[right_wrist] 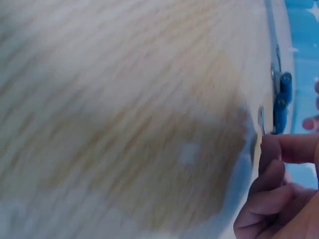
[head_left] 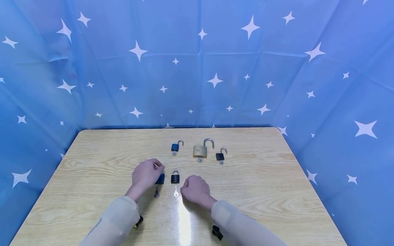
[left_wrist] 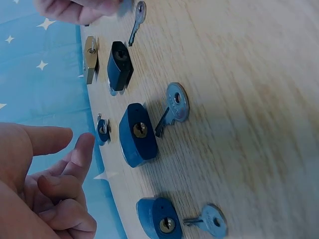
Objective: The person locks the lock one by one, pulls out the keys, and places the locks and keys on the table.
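Observation:
My left hand (head_left: 147, 173) hovers at a blue padlock (head_left: 160, 179), thumb and forefinger apart with nothing between them in the left wrist view. That padlock (left_wrist: 138, 135) has a key (left_wrist: 178, 102) lying before its keyhole. Beside it, a second blue padlock (left_wrist: 159, 219) with its own key (left_wrist: 213, 221) is hidden behind my left hand in the head view. To the right stands a black padlock (head_left: 175, 178), shackle closed, with a silver key (head_left: 176, 192) in front. My right hand (head_left: 196, 189) rests loosely curled on the table just right of this key; no held thing shows.
Farther back lie three padlocks with raised shackles and keys inserted: a blue one (head_left: 175, 147), a larger brass one (head_left: 198, 151) and a black one (head_left: 220, 156). The wooden table (head_left: 261, 177) meets a blue star-patterned curtain (head_left: 184, 75) behind and at both sides.

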The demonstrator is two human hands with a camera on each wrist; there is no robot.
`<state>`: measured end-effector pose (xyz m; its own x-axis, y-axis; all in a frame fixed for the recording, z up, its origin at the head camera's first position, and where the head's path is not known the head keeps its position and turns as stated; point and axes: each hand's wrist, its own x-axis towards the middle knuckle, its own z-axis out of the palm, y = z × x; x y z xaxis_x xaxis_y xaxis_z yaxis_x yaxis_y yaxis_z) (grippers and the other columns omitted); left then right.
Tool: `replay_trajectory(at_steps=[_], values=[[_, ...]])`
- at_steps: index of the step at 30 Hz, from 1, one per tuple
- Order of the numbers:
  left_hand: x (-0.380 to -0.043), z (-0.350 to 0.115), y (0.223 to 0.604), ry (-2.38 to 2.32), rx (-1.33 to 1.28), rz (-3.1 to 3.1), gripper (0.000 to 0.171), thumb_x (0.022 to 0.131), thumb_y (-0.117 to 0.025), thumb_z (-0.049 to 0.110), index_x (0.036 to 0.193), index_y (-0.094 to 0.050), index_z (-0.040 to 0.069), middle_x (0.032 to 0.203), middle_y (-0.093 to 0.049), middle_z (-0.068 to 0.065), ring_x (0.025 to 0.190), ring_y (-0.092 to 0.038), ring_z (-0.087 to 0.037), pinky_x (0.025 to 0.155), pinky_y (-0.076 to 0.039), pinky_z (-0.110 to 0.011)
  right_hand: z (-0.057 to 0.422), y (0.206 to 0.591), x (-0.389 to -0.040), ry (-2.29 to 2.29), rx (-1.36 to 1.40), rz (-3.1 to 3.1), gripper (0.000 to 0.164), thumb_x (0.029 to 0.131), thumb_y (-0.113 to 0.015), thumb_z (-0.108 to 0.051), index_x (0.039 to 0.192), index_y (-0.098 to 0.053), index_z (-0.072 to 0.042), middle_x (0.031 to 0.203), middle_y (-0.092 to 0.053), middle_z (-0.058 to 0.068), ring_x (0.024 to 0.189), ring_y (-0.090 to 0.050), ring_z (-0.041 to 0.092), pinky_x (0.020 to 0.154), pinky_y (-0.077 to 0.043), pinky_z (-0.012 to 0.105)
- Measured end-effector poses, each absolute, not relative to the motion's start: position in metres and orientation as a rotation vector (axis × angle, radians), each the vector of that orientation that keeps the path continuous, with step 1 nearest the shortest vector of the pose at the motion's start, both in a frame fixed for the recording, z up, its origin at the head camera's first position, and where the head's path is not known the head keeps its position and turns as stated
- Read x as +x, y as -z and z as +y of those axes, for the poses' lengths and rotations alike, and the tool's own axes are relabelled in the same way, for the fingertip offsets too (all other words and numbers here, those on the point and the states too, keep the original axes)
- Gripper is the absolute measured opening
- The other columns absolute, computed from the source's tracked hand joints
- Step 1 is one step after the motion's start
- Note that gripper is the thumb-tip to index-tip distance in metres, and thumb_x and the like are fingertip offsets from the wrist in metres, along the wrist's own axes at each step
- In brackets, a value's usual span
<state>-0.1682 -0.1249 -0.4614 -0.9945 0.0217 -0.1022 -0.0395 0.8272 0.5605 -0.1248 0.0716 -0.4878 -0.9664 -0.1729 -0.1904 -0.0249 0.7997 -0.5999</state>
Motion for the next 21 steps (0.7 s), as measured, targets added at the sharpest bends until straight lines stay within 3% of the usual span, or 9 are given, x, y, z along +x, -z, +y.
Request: replay_trajectory(at_steps=[11,21], values=[[-0.201,-0.107,0.46,-0.772,0.028,2.889,0.022,0.092,-0.055,0.029,0.097,-0.068,0.011,0.068,-0.061,-0.001,0.056,-0.052,-0.018,0.045,-0.038,-0.031,0.128,0.482,-0.138,1.062,-0.051,2.788,0.012,0.084,-0.059,-0.015,0.072,-0.064,-0.015,0.065,-0.059,-0.004,0.056,-0.051,0.012,0.052,-0.042,0.029],[-0.23,-0.088,0.468,-0.683,-0.016,2.835,0.032,0.094,-0.053,0.033,0.072,-0.059,0.011,0.054,-0.042,0.001,0.049,-0.042,-0.017,0.043,-0.028,-0.029,0.167,0.483,-0.144,1.057,0.162,2.811,0.007,0.085,-0.061,-0.021,0.086,-0.065,-0.015,0.074,-0.061,-0.003,0.063,-0.054,0.013,0.061,-0.042,0.031]])
